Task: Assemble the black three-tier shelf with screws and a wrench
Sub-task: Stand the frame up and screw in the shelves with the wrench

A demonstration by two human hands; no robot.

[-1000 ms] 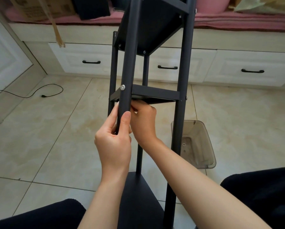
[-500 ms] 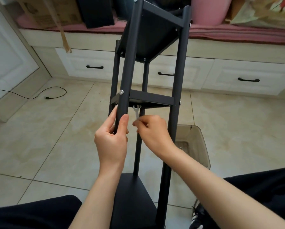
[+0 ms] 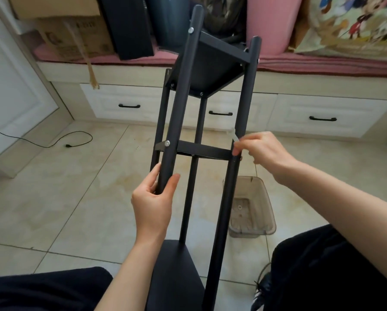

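shelf: black three-tier shelf (image 3: 202, 151) tilted away from the person, centre frame, running from 6 o'clock up to 12; top tier at 12, middle tier at centre, bottom tier at 6 between the knees.
left hand: left hand (image 3: 153, 204) at about 7 o'clock of centre, forearm coming up from 6. Fingers and thumb wrapped narrow round the front-left post (image 3: 179, 104), just below the middle tier.
right hand: right hand (image 3: 263, 149) at 3 o'clock of centre, forearm entering from 4, wrist bent in toward the front-right post (image 3: 230, 182). Fingertips pinch a small silvery wrench (image 3: 234, 136); the tool is blurred, its head sits against the post just above the middle tier joint.
screws: silver screw head (image 3: 167, 143) on the left post at the middle tier; another (image 3: 191, 30) at the top tier.
bin: clear plastic bin (image 3: 258, 187) on the tile floor (image 3: 64, 198) at 4 o'clock, beside the right post.
background: white drawers (image 3: 322, 118) at 1–2 o'clock, black cable (image 3: 75, 140) at 9.
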